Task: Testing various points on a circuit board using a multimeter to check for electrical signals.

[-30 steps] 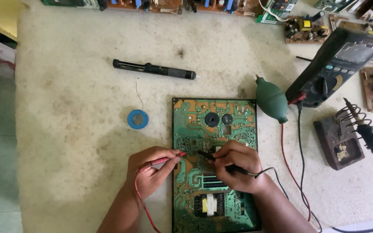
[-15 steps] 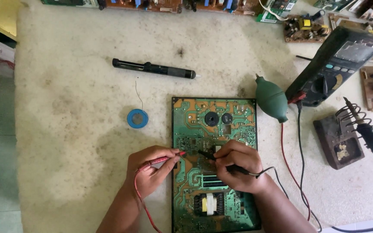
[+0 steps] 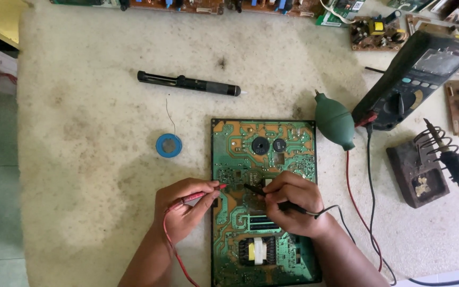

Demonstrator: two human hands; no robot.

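On circuit board (image 3: 264, 159), hands (image 3: 187, 204) press probes (image 3: 203, 195).

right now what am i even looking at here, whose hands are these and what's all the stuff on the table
This is one view from a camera worn on a person's head, looking down at their own two bare hands over a speckled stone worktop. The left hand pinches a thin red test probe; the right hand pinches a thin black test probe. Both tips point at a green rectangular circuit board. Red and black leads run to a dark handheld meter at the upper right. Also lying around: a black pen-shaped suction tool, a small blue solder spool, a green rubber blower bulb and a soldering iron in a coiled wire stand.
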